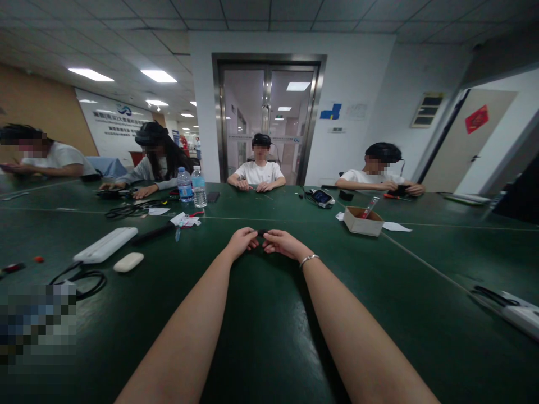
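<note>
1. Small black object [262, 232], one: between both hands, mid-table [267, 325].
2. Left hand [243, 241]: grip pinching the object's left end.
3. Right hand [283, 243]: grip pinching its right end.
4. Open box [364, 225], pale-sided: farther right.

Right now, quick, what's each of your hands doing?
Left hand: closed, pinching a small dark object.
Right hand: closed, pinching the same object from the other side.
</note>
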`<state>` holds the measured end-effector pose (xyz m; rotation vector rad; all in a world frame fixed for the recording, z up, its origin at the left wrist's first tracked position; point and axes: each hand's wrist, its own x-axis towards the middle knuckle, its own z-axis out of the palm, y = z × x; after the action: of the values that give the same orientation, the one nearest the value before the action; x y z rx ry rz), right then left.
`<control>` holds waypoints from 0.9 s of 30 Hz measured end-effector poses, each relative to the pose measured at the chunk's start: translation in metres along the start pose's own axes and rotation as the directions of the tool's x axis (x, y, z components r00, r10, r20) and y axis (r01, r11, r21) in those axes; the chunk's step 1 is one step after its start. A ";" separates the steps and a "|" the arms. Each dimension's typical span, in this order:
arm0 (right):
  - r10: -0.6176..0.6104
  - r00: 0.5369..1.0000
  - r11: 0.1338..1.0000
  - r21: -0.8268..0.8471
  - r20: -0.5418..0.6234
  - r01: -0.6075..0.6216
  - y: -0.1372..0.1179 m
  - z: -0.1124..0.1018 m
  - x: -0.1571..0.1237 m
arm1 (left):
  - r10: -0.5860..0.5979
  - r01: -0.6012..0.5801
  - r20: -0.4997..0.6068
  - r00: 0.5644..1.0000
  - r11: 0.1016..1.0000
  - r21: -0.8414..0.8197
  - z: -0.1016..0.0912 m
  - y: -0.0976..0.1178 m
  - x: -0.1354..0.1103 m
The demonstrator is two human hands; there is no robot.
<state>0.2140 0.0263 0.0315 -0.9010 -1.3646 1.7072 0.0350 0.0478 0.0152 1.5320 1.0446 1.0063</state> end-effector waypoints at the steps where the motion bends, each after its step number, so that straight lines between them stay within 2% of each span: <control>1: 0.004 1.000 1.000 0.000 -0.002 -0.004 0.000 0.000 0.000 | 0.003 -0.003 -0.012 1.000 1.000 -0.008 0.000 0.000 0.000; 9: 0.001 1.000 1.000 0.004 -0.013 -0.001 -0.001 0.001 0.000 | 0.026 -0.026 -0.082 0.996 1.000 0.007 -0.001 0.009 -0.006; 14: 0.015 0.999 1.000 0.006 -0.038 -0.015 0.000 0.000 0.001 | 0.056 -0.059 -0.076 0.995 0.998 -0.033 -0.002 0.017 -0.013; 27: 0.044 0.997 0.998 0.041 -0.059 -0.041 0.001 -0.002 0.004 | 0.082 -0.084 -0.067 0.994 0.996 -0.023 -0.005 0.015 -0.013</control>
<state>0.2142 0.0307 0.0295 -0.9573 -1.2756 1.7198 0.0281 0.0344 0.0299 1.5405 1.0163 1.1300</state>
